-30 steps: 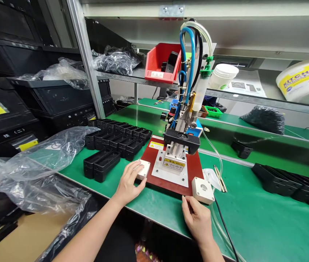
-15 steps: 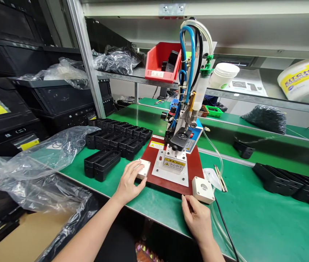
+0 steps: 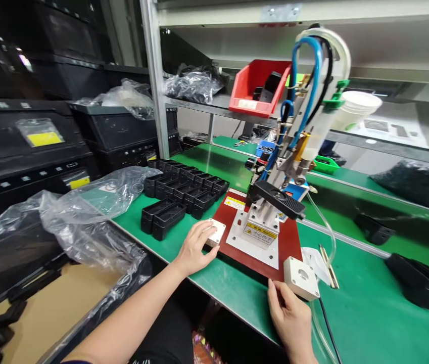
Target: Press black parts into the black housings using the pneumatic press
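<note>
My left hand (image 3: 196, 248) lies with fingers stretched over the white button box (image 3: 219, 233) at the left front corner of a red base plate (image 3: 246, 259). On that plate stands a small press-like machine (image 3: 280, 167) with blue and black hoses and a clear syringe-like tube. A long black plastic part (image 3: 280, 199) sits tilted on its metal fixture (image 3: 261, 230), below the tube. My right hand (image 3: 292, 316) is loosely curled at the plate's front edge, beside a second button box (image 3: 301, 278) with a round metal button. Nothing shows between its fingers.
Rows of black plastic trays (image 3: 184, 184) stand left of the machine. Clear plastic film (image 3: 96, 202) drapes over the table's left edge and an open carton (image 3: 70, 298). More black parts (image 3: 422, 283) lie at right. A red bin (image 3: 259, 87) sits on the shelf.
My view has turned left, so the scene sits further right. The black part on the fixture now lies sideways, pointing right. Both hands keep their places by the button boxes.
</note>
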Action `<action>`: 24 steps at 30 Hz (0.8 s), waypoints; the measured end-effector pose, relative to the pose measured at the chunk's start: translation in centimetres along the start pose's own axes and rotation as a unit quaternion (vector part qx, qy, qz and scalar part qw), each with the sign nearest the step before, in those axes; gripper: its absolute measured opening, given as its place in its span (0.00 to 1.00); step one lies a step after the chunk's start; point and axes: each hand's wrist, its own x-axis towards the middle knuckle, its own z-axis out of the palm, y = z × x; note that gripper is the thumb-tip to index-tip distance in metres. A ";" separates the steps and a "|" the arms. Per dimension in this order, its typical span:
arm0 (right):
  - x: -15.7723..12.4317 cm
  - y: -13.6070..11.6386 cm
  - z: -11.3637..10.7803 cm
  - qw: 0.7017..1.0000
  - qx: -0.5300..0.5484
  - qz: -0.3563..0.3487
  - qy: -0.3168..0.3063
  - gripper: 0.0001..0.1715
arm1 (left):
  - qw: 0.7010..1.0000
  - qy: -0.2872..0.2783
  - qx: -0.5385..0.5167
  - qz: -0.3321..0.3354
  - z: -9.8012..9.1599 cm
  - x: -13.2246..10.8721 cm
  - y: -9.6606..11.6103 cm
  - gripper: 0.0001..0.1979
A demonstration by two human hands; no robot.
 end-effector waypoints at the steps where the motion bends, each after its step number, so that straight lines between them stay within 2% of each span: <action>1: 0.0 0.1 0.0 1.000 -0.004 -0.003 0.001 0.16 | 1.000 0.001 -0.001 0.000 0.0 0.0 -0.1 0.24; 24: 0.0 0.3 0.0 0.999 -0.035 -0.009 -0.005 0.19 | 1.000 0.005 -0.016 -0.006 -0.3 0.1 -0.2 0.23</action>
